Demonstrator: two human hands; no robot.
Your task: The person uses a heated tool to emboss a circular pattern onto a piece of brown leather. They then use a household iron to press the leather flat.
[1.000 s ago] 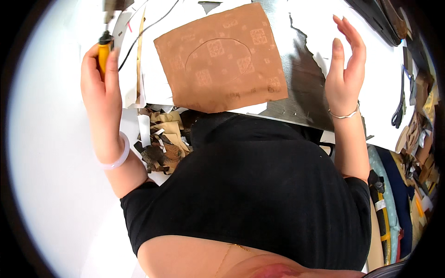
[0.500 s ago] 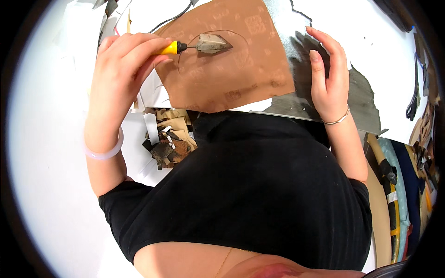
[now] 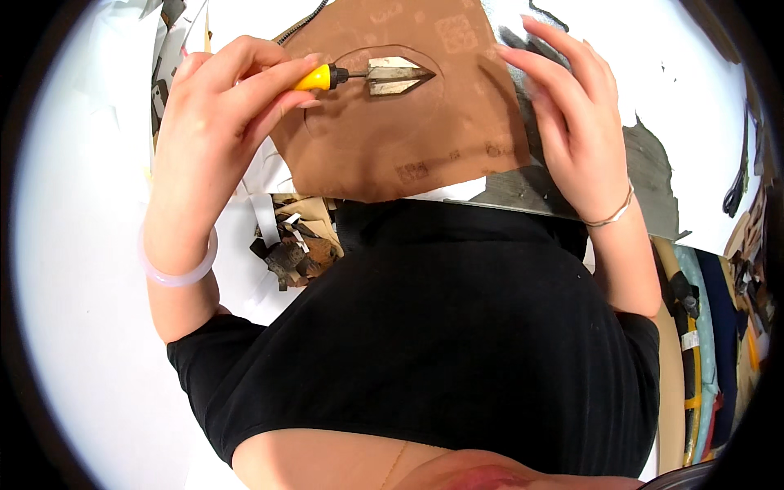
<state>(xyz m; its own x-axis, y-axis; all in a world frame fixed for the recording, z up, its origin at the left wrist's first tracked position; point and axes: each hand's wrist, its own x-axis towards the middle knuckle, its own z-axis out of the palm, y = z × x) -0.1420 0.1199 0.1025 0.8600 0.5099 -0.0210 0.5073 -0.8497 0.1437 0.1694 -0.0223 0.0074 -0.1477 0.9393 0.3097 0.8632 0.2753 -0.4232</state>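
Note:
My left hand (image 3: 216,102) is closed round the yellow handle of a tool with a pointed metal head (image 3: 396,75). The head has flat, stained, light-metal faces and points to the right. It is above or against a brown sheet (image 3: 384,147), which looks like leather and carries faint printed patterns. A thin curved outline (image 3: 412,46) runs round the tool's head on the sheet; whether it is drawn or cut, I cannot tell. My right hand (image 3: 576,122) is open and empty at the sheet's right edge, its fingers apart. One fingertip reaches over that edge.
A grey board (image 3: 531,189) with white paper lies under the sheet. Below the table edge sits a heap of brown and beige scraps (image 3: 302,245). A black cord (image 3: 302,23) runs at the top. Rolled materials (image 3: 706,343) stand at the right.
The tool's head has shifted right and turned so its pale faces show. My right hand has come up and left, its fingers now nearer the sheet. The view has shifted slightly.

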